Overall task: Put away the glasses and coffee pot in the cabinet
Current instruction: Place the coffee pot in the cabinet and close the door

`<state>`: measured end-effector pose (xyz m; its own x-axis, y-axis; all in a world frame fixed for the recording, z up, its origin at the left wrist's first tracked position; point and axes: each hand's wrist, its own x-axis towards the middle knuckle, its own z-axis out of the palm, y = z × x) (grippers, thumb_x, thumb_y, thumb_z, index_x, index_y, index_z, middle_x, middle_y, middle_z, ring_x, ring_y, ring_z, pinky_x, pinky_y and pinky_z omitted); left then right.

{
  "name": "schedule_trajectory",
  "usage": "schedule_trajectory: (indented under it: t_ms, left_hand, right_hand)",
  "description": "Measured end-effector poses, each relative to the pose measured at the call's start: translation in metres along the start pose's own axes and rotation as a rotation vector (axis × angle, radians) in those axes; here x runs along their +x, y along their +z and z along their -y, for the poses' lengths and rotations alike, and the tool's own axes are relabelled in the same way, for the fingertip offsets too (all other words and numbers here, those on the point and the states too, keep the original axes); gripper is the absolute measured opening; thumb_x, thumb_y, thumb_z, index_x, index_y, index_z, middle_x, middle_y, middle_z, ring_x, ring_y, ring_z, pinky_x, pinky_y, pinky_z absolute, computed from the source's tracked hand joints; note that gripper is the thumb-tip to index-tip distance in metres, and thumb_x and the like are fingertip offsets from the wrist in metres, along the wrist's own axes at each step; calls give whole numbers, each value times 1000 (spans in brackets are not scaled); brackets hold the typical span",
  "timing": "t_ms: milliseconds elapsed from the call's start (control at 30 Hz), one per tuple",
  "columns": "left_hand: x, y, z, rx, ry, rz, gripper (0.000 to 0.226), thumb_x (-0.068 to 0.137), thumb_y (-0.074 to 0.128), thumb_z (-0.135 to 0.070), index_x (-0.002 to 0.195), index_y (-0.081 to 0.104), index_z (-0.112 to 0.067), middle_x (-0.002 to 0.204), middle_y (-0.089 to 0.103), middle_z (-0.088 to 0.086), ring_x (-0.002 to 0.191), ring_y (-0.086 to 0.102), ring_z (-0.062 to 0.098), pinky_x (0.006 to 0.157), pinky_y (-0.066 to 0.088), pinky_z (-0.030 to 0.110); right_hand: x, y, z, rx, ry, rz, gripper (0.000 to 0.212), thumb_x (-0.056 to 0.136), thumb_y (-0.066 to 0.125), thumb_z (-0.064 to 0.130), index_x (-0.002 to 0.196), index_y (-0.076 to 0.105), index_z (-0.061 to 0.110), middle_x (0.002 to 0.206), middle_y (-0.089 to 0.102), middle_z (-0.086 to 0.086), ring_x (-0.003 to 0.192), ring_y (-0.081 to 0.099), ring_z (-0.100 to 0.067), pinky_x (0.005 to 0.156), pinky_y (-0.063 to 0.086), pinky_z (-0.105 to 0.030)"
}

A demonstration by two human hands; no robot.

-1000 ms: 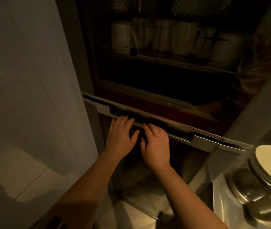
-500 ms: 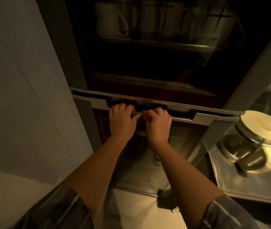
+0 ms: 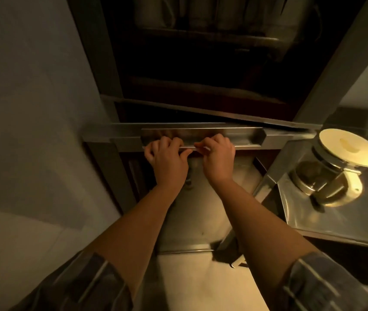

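The dark cabinet [image 3: 201, 63] fills the upper middle, with pale mugs [image 3: 156, 12] dimly visible on its top shelf. A steel door handle [image 3: 241, 138] runs across the lowered door's edge. My left hand [image 3: 167, 160] and my right hand [image 3: 219, 158] both curl over that handle, side by side, fingers closed on its lip. The glass coffee pot [image 3: 326, 173] with a cream lid and cream handle stands on the steel counter at the right, away from both hands. No drinking glasses are visible outside the cabinet.
A grey tiled wall [image 3: 32, 108] closes off the left side. The steel counter [image 3: 335, 223] juts in at the right, its edge close to my right forearm. The pale floor [image 3: 201, 283] shows between my arms.
My hands went from flat against the handle to curled around it. The door edge has swung out and down toward me, and the view has dropped lower.
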<state>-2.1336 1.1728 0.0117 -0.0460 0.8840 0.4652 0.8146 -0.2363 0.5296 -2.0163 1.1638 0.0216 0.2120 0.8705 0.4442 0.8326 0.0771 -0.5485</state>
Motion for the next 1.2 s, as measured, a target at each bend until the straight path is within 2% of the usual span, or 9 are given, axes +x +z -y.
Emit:
schedule_trajectory:
  t_ms: [167, 267, 467, 633, 733, 867, 1000, 1100, 1200]
  left_hand:
    - [-55, -30, -24, -28, -68, 58, 34, 88, 65, -33, 120, 60, -21, 128, 51, 3, 130, 37, 24, 117, 16, 46]
    - [-86, -50, -38, -29, 5, 61, 42, 87, 67, -32, 127, 57, -22, 133, 47, 1, 130, 34, 22, 112, 27, 41]
    - [-85, -107, -57, -73, 198, 177, 43, 88, 66, -29, 129, 57, -20, 137, 46, 1, 131, 34, 18, 108, 34, 39]
    - [-78, -143, -57, 29, 292, 467, 57, 88, 66, -34, 141, 45, -29, 151, 34, -5, 139, 25, 14, 113, 25, 36]
    - [-84, -144, -55, 65, 332, 669, 60, 88, 65, -37, 143, 40, -36, 157, 24, -10, 140, 20, 14, 108, 19, 30]
    - [-87, -138, -55, -5, 404, 786, 52, 92, 59, -38, 141, 44, -31, 158, 22, -11, 144, 17, 13, 114, 18, 33]
    - [-82, -138, -54, -117, 464, 932, 49, 95, 56, -30, 142, 42, -30, 157, 23, -13, 139, 21, 2, 109, 19, 22]
    - [-79, -134, -53, -176, 483, 1039, 57, 93, 59, -31, 145, 37, -30, 157, 22, -14, 142, 22, 6, 111, 22, 25]
    - [-75, -131, -53, -171, 547, 1151, 68, 89, 63, -36, 147, 30, -35, 159, 14, -18, 145, 12, 6, 115, 15, 31]
  right_hand:
    - [-30, -25, -8, 60, -53, 77, 16, 91, 60, 15, 102, 70, 20, 95, 49, 8, 100, 46, -17, 87, 35, -28]
    - [-50, -44, -10, 164, -56, 119, 18, 91, 62, 23, 106, 69, 19, 106, 56, 2, 108, 47, -17, 92, 40, -31]
    - [-83, -69, 8, 299, -42, -31, 35, 91, 60, 30, 125, 59, 22, 129, 48, -2, 124, 39, -19, 99, 41, -35]
    - [-87, -85, 13, 160, -17, 50, 42, 95, 49, 44, 132, 54, 27, 147, 38, -1, 141, 21, -22, 115, 25, -49]
    - [-99, -88, 10, 122, 39, 94, 39, 97, 42, 44, 126, 60, 24, 148, 40, -2, 145, 11, -21, 118, 15, -48]
    - [-110, -96, 8, 156, 103, 56, 33, 97, 42, 32, 119, 64, 21, 147, 40, -1, 146, 9, -20, 119, 13, -46]
    - [-118, -105, 10, 156, 167, 58, 42, 95, 44, 30, 136, 49, 22, 157, 25, 1, 148, 2, -16, 117, 12, -44]
    - [-126, -113, 10, 196, 270, 12, 64, 92, 51, 34, 149, 27, 20, 160, 14, 2, 147, 11, -16, 117, 21, -41]
    - [-135, -124, 8, 193, 320, -29, 66, 91, 56, 35, 148, 30, 18, 159, 19, 3, 142, 27, -15, 109, 30, -29]
